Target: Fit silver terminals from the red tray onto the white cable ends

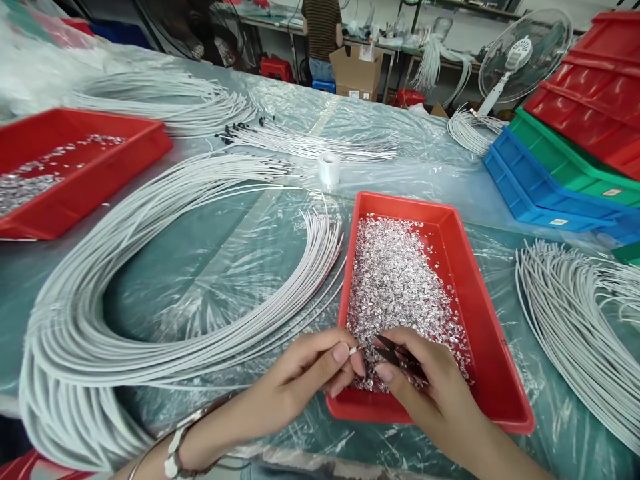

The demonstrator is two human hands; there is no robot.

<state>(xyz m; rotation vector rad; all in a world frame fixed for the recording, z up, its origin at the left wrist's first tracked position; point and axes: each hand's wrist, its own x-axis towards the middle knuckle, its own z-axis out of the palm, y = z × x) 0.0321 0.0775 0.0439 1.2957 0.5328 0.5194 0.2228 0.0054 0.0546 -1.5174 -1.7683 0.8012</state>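
Note:
My left hand [310, 373] pinches the tip of a white cable [353, 349] between thumb and fingers, just over the near left corner of a red tray [480, 320] that holds several small silvery bits. My right hand [425, 387] is closed on small dark snips [395, 352], their blades pointing left toward the cable tip. Both hands hover over the tray's near end. A large looped bundle of white cables [125, 320] lies on the plastic-covered table to my left, with its ends fanning toward the tray.
Another red tray [90, 187] with silvery bits sits far left. More white cable bundles [575, 320] lie at right and at the back. Stacked blue, green and red bins [565, 173] stand far right, with a fan [520, 53] behind. A tape roll [329, 168] stands mid-table. A person stands at the rear.

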